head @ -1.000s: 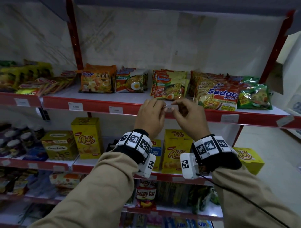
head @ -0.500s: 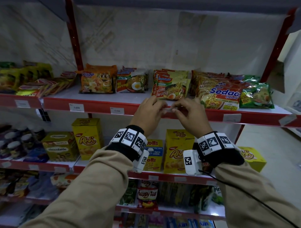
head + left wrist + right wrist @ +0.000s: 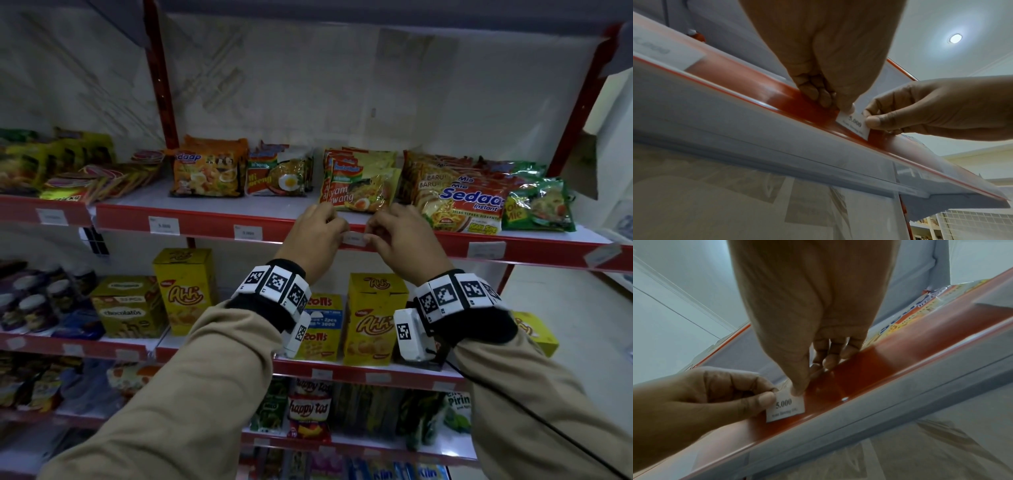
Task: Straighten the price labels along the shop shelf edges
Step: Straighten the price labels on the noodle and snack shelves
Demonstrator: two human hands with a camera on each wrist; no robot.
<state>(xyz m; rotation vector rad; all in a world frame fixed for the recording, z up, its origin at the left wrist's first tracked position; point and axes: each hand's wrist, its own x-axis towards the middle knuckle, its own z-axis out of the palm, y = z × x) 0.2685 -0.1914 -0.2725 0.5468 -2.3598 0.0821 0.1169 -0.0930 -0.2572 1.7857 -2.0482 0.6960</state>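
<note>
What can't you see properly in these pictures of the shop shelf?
- Small print under 5.000 on the price label: blurred in both wrist views.
- Label's ends: covered by the left hand and right hand in the head view.
- Far-right label: print too small.
- Bottom-shelf packets: hidden behind the sleeves, head view.

1. The price label (image 3: 354, 237) is sitting on the top shelf's front edge (image 3: 445, 241), with the left hand (image 3: 313, 236) pinching its left end and the right hand (image 3: 400, 236) its right.
2. Noodle packs (image 3: 356, 185) are lying right behind the hands.
3. Two more labels (image 3: 247, 232) are sitting further left along that edge.
4. Snack boxes (image 3: 373, 318) are standing on the shelf below.
</note>
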